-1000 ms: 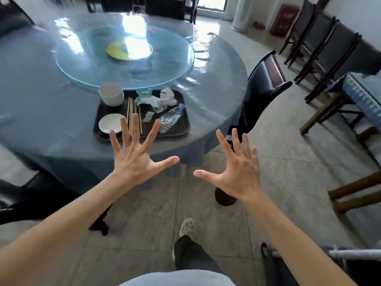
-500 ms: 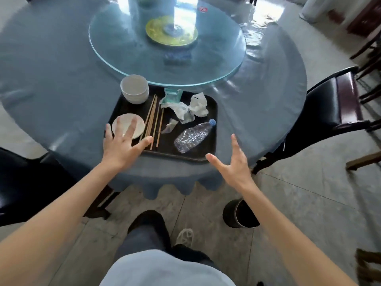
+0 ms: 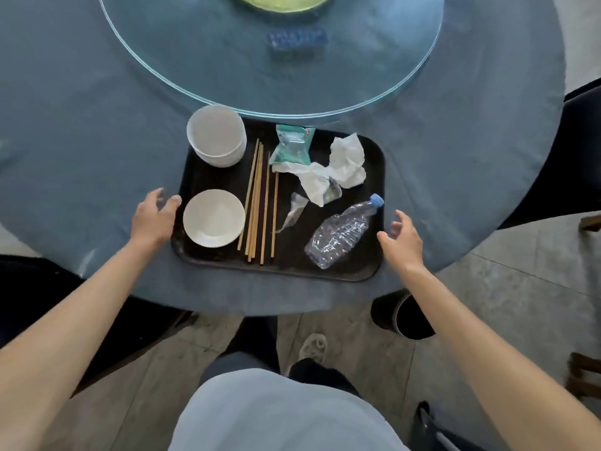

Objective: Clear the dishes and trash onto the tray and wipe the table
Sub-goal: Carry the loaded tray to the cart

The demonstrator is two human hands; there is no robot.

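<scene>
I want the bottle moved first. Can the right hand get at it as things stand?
Probably yes. The right hand is open beside the tray's right edge, and the crushed bottle lies just inside that edge with nothing between them or on top of it.

left hand (image 3: 153, 218) now beside tray (image 3: 374, 157), right hand (image 3: 401, 237) nearer

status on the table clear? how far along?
Done: bowls, small plate, chopsticks, crumpled napkins and crushed bottle all sit on the black tray. In hand: left hand and right hand open at the tray's two sides, no grip yet. Left: wiping the table; no cloth in view.
</scene>
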